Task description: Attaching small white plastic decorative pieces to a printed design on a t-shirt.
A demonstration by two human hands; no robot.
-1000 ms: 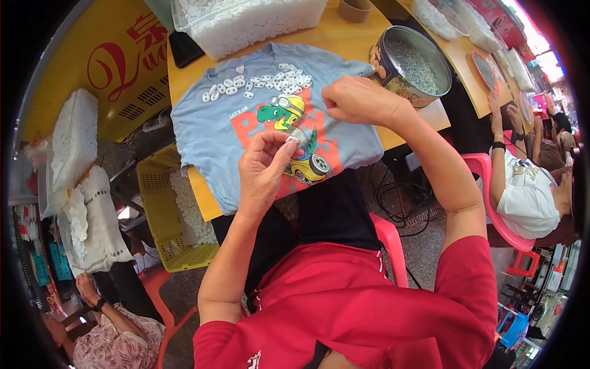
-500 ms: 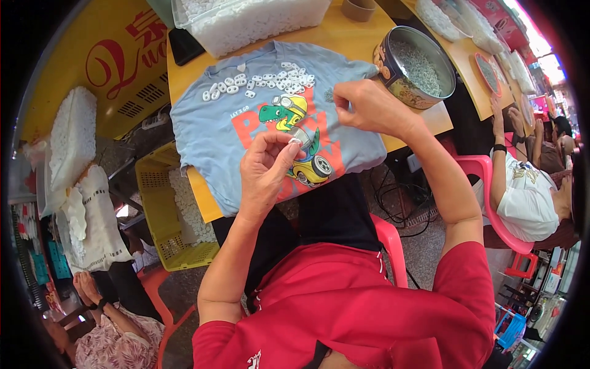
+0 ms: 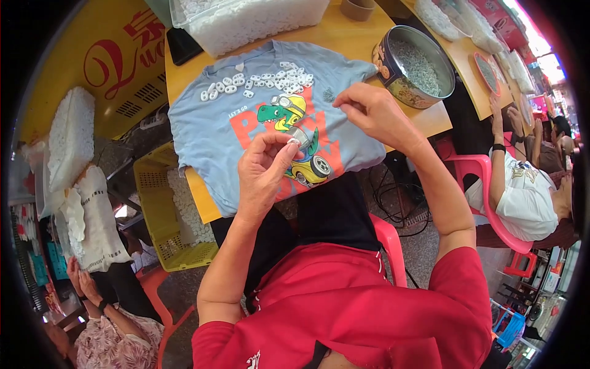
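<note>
My left hand (image 3: 263, 175) is closed, with a small white plastic piece (image 3: 294, 142) pinched between thumb and forefinger above the shirt's print. Spread over the tabletop lies a light blue printed T-shirt (image 3: 206, 138). Loose white oval pieces with dark holes (image 3: 265, 80) are scattered across its upper part. My right hand (image 3: 375, 115) hovers at the shirt's right side, its fingers loosely apart. Its fingertips come close to a little heap of small grey metal parts, apparently screws (image 3: 329, 95); nothing shows between them.
A round tin (image 3: 387, 64) of small metal parts stands right of the shirt. Behind is a clear tub (image 3: 258, 31) filled with white pieces. A yellow crate (image 3: 150, 203) sits at lower left. One person (image 3: 525, 194) sits at right, another (image 3: 120, 332) at lower left.
My right hand has loosened from a closed pose, its fingers now extending toward the small metal heap. My left hand keeps its pinch on the white piece, almost unmoved.
</note>
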